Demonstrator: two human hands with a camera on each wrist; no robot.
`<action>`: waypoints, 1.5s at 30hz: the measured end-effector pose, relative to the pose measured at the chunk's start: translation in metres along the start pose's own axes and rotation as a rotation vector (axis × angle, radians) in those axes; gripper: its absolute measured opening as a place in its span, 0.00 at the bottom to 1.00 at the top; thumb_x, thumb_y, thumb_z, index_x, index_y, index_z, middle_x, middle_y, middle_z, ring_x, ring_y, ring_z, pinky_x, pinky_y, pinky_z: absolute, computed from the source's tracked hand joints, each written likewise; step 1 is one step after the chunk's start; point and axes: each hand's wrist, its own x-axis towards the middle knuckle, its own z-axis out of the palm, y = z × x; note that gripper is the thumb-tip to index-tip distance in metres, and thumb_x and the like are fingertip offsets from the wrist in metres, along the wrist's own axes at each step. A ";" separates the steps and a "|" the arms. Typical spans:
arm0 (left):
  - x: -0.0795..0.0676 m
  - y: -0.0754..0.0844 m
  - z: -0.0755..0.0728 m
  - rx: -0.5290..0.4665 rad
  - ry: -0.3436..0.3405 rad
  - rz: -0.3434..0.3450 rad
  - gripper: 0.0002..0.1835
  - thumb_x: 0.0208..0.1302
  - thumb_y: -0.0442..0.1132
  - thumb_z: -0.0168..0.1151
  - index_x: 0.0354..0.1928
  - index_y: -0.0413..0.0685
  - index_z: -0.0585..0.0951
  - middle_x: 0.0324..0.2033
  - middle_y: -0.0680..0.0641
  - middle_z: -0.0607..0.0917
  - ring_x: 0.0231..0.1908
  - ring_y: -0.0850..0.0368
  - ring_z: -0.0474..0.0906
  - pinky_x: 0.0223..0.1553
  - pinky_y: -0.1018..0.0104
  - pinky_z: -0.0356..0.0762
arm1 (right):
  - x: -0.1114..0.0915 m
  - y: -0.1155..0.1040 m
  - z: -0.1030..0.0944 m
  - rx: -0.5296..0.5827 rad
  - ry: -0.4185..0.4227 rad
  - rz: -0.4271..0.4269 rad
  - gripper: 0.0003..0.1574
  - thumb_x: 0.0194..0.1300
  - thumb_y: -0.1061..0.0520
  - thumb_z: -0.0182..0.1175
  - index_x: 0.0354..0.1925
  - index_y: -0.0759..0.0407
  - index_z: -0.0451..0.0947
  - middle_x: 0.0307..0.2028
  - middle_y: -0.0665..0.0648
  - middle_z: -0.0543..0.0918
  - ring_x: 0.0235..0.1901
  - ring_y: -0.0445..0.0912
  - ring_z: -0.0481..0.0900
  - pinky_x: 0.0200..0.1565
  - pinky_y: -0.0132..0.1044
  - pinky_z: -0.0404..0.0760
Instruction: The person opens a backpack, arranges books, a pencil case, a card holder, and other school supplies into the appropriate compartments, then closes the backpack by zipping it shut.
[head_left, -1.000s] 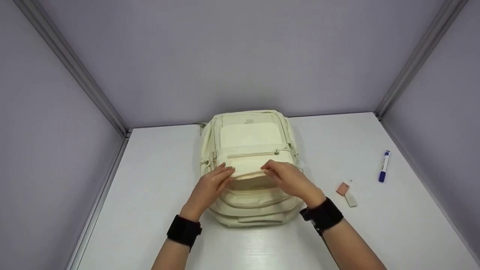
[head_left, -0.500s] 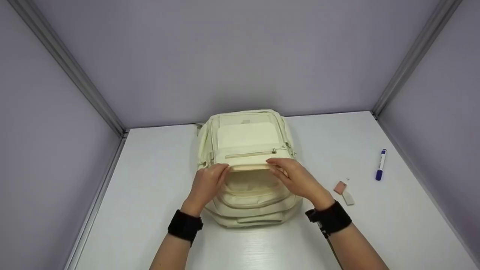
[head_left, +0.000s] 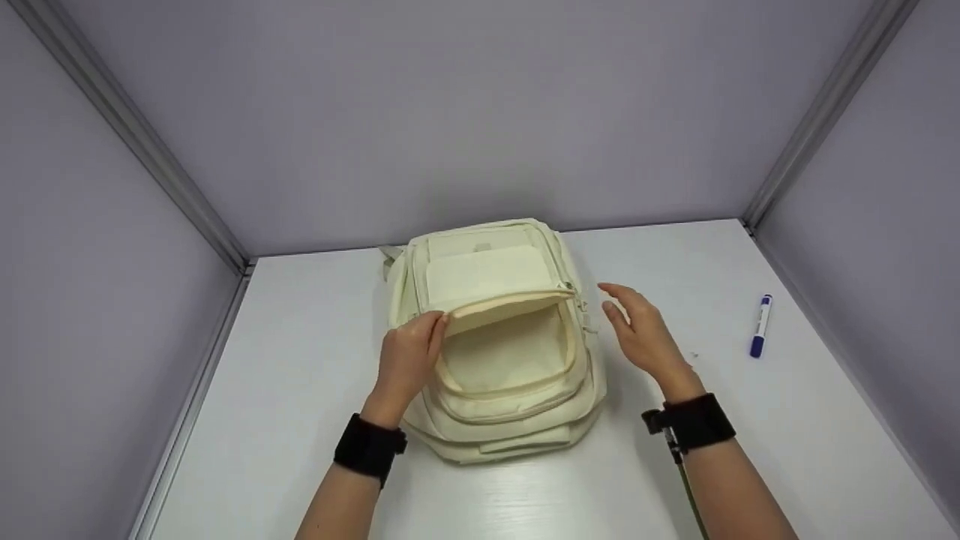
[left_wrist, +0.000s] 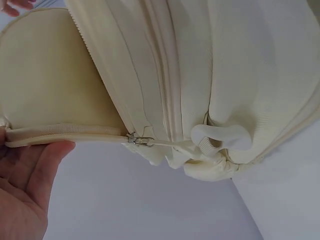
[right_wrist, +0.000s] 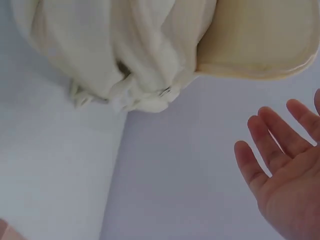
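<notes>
A cream backpack (head_left: 487, 270) lies on the white table with its front pocket unzipped and gaping. My left hand (head_left: 405, 360) pinches the pocket's flap (head_left: 510, 304) at its left edge and holds it up. The same grip shows in the left wrist view, where the flap's zipper pull (left_wrist: 140, 140) hangs at the corner. Off the backpack's right side, my right hand (head_left: 645, 334) is in the air with fingers extended, touching nothing. In the right wrist view its fingers (right_wrist: 272, 145) are spread, apart from the flap.
A blue-and-white marker (head_left: 760, 326) lies at the right of the table (head_left: 315, 360). A tiny scrap (head_left: 694, 355) is beside my right wrist. A pinkish corner (right_wrist: 9, 232) shows low in the right wrist view. Grey walls enclose the table's back and sides.
My right hand has left the flap and moved right, its forearm now hiding the pink and white blocks. The flap is raised and the pocket gapes wider. My left hand keeps its hold.
</notes>
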 end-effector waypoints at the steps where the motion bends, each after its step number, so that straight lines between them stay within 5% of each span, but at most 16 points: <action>1: 0.000 0.000 0.000 0.001 0.007 -0.009 0.09 0.71 0.37 0.59 0.36 0.38 0.83 0.24 0.46 0.84 0.22 0.54 0.80 0.23 0.59 0.78 | 0.000 0.010 -0.002 -0.022 -0.004 0.055 0.24 0.78 0.57 0.48 0.65 0.68 0.68 0.62 0.68 0.72 0.65 0.61 0.66 0.63 0.55 0.63; 6: 0.000 -0.001 0.001 -0.005 0.009 -0.073 0.11 0.72 0.38 0.58 0.35 0.38 0.83 0.22 0.46 0.83 0.21 0.54 0.79 0.23 0.60 0.77 | -0.007 0.056 -0.013 -0.163 -0.067 0.298 0.31 0.80 0.49 0.42 0.69 0.67 0.63 0.66 0.73 0.64 0.67 0.66 0.60 0.64 0.60 0.59; 15: 0.001 -0.002 -0.001 -0.017 0.001 -0.139 0.12 0.72 0.38 0.58 0.33 0.39 0.83 0.22 0.46 0.82 0.21 0.54 0.79 0.23 0.59 0.77 | -0.032 0.112 -0.036 -0.446 -0.010 0.520 0.30 0.77 0.53 0.45 0.68 0.70 0.61 0.65 0.84 0.53 0.63 0.79 0.53 0.56 0.74 0.57; 24: -0.001 -0.003 0.001 -0.016 -0.010 -0.151 0.11 0.72 0.37 0.58 0.33 0.38 0.83 0.22 0.46 0.82 0.21 0.54 0.78 0.23 0.58 0.76 | -0.053 0.144 -0.054 -0.343 -0.031 0.772 0.35 0.76 0.56 0.38 0.72 0.74 0.46 0.65 0.88 0.23 0.67 0.78 0.24 0.62 0.73 0.32; 28: -0.001 -0.001 0.001 -0.025 -0.024 -0.141 0.11 0.72 0.37 0.57 0.34 0.38 0.83 0.23 0.46 0.83 0.21 0.53 0.79 0.24 0.58 0.77 | -0.060 0.149 -0.057 -0.363 -0.069 0.771 0.33 0.74 0.59 0.38 0.66 0.84 0.52 0.63 0.92 0.30 0.66 0.82 0.32 0.62 0.74 0.39; 34: -0.001 -0.001 0.001 -0.031 -0.049 -0.149 0.11 0.73 0.37 0.57 0.36 0.38 0.84 0.23 0.46 0.83 0.21 0.55 0.80 0.24 0.60 0.78 | -0.064 0.147 -0.057 -0.472 -0.001 0.714 0.21 0.63 0.66 0.46 0.38 0.89 0.72 0.47 0.87 0.63 0.50 0.77 0.63 0.50 0.67 0.64; 45: -0.001 -0.002 0.002 -0.026 -0.051 -0.164 0.10 0.72 0.36 0.58 0.37 0.37 0.84 0.27 0.44 0.85 0.25 0.52 0.83 0.26 0.58 0.79 | -0.060 0.142 -0.054 -0.546 0.008 0.844 0.20 0.70 0.66 0.43 0.47 0.85 0.71 0.42 0.78 0.68 0.43 0.72 0.72 0.41 0.63 0.71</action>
